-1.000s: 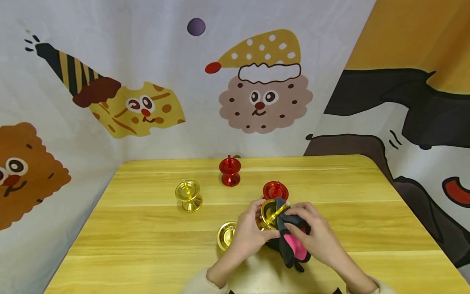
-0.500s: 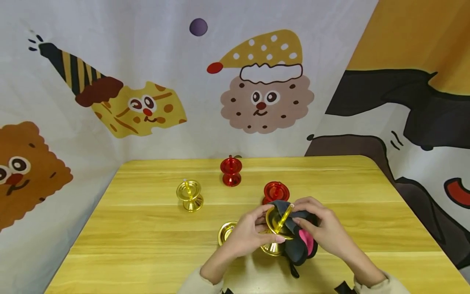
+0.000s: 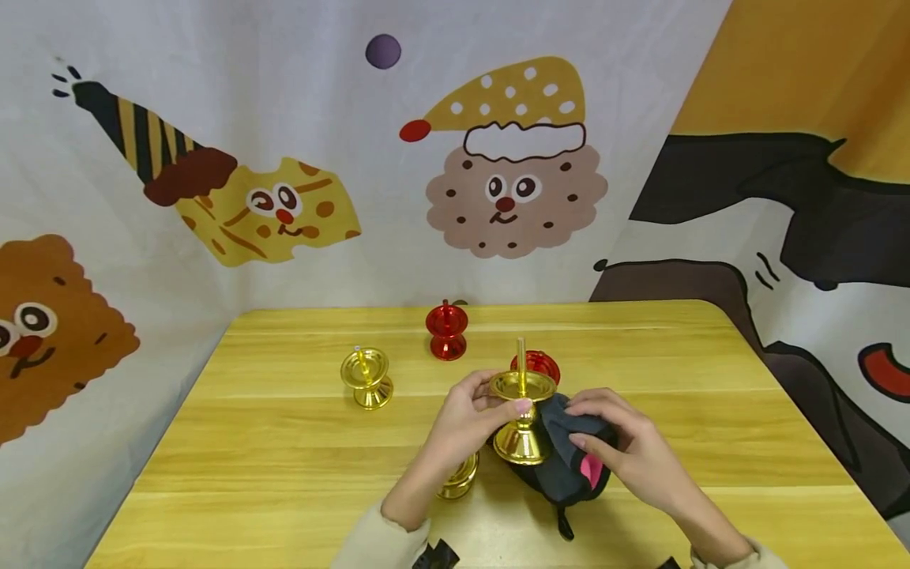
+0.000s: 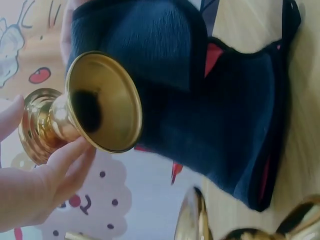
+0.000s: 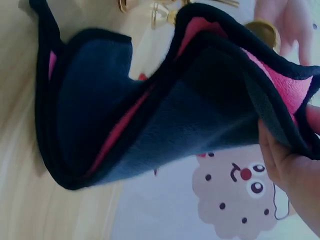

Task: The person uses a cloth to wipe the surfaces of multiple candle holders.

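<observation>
- Fingers and thumb of the left hand (image 3: pixel 465 415) are curled closed around the neck of a gold stand (image 3: pixel 523 447), held clear of the tabletop (image 3: pixel 249 446) near its middle. Tipped over half a second ago, the stand is now upright.
- Dark cloth (image 3: pixel 562 466), just right of the stand, was tucked over its dish a moment ago; now the dish shows uncovered. This suggests cloth and dish have parted for now; whether cloth touches the base I cannot tell.
- Right hand (image 3: pixel 629 438) has thumb and fingers pinched together on a fold of the cloth.
- Farthest left, a second gold stand (image 3: pixel 373 393) stands upright: mirror-bright, a shallow round dish on a flared foot, a slim rod rising from the centre.
- Next, towards the back, a red stand (image 3: pixel 448 345) of similar shape, glossy; nearer, partly hidden by the left arm, a third gold stand (image 3: pixel 460 480).
- The held stand has a beaded-looking neck; the left wrist view shows its base hollow and smooth inside, with a rounded rim.
- The cloth looks soft and fuzzy, blue-grey outside, bright pink inside, edged in black, with a small loop.
- Behind cloth and held stand, a second red stand (image 3: pixel 543 365) shows mainly its glossy dish.
</observation>
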